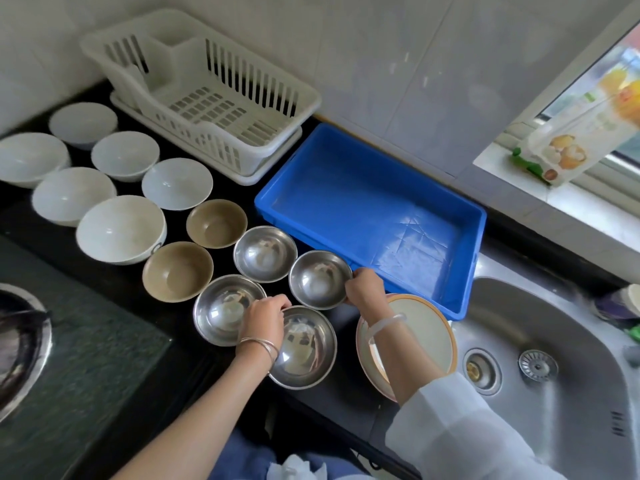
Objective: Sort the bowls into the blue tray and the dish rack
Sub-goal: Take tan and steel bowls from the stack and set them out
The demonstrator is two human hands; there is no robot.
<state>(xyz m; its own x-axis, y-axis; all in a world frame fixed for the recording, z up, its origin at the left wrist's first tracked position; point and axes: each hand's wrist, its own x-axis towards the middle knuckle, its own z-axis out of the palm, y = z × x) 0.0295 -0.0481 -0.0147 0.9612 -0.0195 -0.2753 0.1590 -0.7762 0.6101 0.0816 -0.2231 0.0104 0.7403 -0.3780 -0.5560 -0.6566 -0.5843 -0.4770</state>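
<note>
On the black desk (114, 271), the right hand (363, 285) pinches a steel bowl (317, 278) by its rim; the empty blue tray (478, 216) lies just beyond (right side). The left hand (265, 313) grips the nearest steel bowl (306, 351).

The dish rack (207, 98) stood at the counter's (114, 282) 11 o'clock, against the wall. The tray (374, 216) lay just at its 4 o'clock, with the sink (554, 358) at the tray's 5 o'clock. Bowls (121, 233) covered the counter at the tray's 9 o'clock, before the rack.
</note>
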